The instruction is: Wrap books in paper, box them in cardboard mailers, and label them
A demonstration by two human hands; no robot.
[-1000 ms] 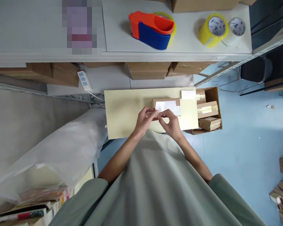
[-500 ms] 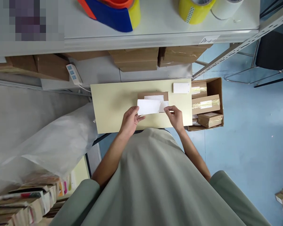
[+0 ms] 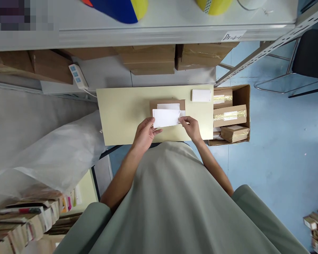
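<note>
Across the blue floor [image 3: 270, 169], spreading to my right, stand a black chair on thin metal legs and, at the lower edge, a small heap of cartons. Grey metal shelving [image 3: 159, 37] runs the full width ahead of me; its front rail bears a handwritten tag, and brown cardboard boxes [image 3: 148, 60] sit on the level below. To my left billows translucent plastic sheeting [image 3: 60, 151], with rows of books [image 3: 16, 225] under it at the lower corner. Directly before me, against the shelving, is a narrow pale-yellow table [image 3: 122, 116], plain and smooth. Just beside its right end, an open carton [image 3: 240, 94] holds at least 3 taped parcels [image 3: 229, 115]. On the table, near my hands, lies a small brown box [image 3: 154, 104] with white paper on top. A white power strip [image 3: 78, 76] rests on the shelf past the table's far left corner. My left hand [image 3: 145, 133] pinches the left edge of a white slip [image 3: 165, 118], thumb above and the other fingers loosely spread; the slip hangs over the box's near side. My right hand [image 3: 191, 127] has thumb and forefinger drawn close at the slip's right edge; I cannot tell whether they grip it. Toward the table's far right corner lies a small white pad [image 3: 201, 95].
</note>
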